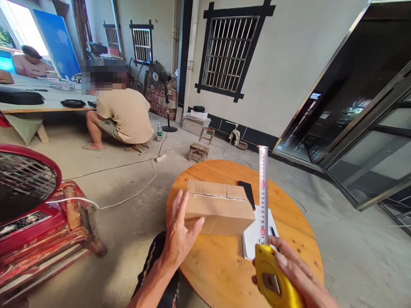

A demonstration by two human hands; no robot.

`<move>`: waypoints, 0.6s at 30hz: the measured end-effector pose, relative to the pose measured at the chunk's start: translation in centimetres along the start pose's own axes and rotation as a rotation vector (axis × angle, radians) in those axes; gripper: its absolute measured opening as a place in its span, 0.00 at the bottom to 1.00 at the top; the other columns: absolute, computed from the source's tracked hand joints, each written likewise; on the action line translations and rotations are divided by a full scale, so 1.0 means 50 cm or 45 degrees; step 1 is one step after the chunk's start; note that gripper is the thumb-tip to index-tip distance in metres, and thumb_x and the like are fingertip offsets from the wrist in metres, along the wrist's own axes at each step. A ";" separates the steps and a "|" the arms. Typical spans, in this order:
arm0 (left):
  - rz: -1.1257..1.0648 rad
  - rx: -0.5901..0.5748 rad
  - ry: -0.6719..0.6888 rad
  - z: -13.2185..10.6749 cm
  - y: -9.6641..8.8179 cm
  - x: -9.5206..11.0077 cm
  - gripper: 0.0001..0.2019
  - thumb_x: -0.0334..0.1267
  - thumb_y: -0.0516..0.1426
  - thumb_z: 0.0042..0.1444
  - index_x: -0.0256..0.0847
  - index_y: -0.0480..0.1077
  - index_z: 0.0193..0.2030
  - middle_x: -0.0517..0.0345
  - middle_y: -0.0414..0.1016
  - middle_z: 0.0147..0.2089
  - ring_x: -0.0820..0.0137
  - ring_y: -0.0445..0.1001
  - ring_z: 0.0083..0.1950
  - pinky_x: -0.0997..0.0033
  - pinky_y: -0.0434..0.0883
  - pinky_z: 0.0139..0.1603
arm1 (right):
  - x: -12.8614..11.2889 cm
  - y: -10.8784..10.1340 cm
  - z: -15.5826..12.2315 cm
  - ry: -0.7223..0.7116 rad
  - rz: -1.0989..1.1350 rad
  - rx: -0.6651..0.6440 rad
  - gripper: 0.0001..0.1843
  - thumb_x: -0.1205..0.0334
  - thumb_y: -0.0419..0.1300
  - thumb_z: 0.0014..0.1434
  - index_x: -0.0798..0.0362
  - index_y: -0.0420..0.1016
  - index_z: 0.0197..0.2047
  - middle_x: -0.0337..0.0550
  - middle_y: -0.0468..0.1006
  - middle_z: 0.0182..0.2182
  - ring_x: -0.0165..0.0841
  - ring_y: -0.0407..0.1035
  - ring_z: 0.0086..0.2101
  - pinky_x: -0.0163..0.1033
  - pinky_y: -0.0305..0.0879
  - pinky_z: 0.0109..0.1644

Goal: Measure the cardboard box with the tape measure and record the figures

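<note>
The worktop (pixel 218 269) is round and made of wood. The box (pixel 221 209) sits on its far left part, with just a thin bit of wood between the box and the left edge. More bare wood shows in front of the box, and some on the right, past the paper (pixel 248 248). The paper is right beside the box, with a pen (pixel 272 231) on it. A black thing (pixel 245 190) with a red side lies behind the paper, near the box. Past the far edge, a small chair (pixel 199 148) stands on the floor (pixel 144 205).

The left hand (pixel 184 231) is wide open at the left end of the box, thumb apart from the fingers. I can't tell if it touches. The right hand (pixel 297 273) grips the yellow tape (pixel 269 276). Its strip (pixel 263 188) sticks out, pointing away, just right of the box.
</note>
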State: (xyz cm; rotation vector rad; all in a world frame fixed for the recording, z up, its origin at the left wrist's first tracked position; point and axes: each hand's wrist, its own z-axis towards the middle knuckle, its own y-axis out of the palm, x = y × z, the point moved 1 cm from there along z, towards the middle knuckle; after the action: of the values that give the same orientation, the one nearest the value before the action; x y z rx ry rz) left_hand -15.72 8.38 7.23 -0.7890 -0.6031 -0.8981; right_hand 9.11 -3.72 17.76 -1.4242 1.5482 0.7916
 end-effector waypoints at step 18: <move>0.147 -0.113 -0.351 0.029 -0.046 -0.016 0.30 0.56 0.50 0.61 0.37 0.66 0.61 0.42 0.73 0.58 0.53 0.70 0.60 0.51 0.69 0.58 | -0.083 0.022 0.151 -0.322 0.162 -0.231 0.22 0.44 0.59 0.62 0.50 0.63 0.50 0.40 0.76 0.32 0.40 0.79 0.33 0.28 0.62 0.16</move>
State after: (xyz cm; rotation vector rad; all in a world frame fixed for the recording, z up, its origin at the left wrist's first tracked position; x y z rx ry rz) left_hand -18.28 9.00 8.25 -1.0276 -0.7546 -0.7188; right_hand 9.23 4.96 18.19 -1.3034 1.4095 1.1676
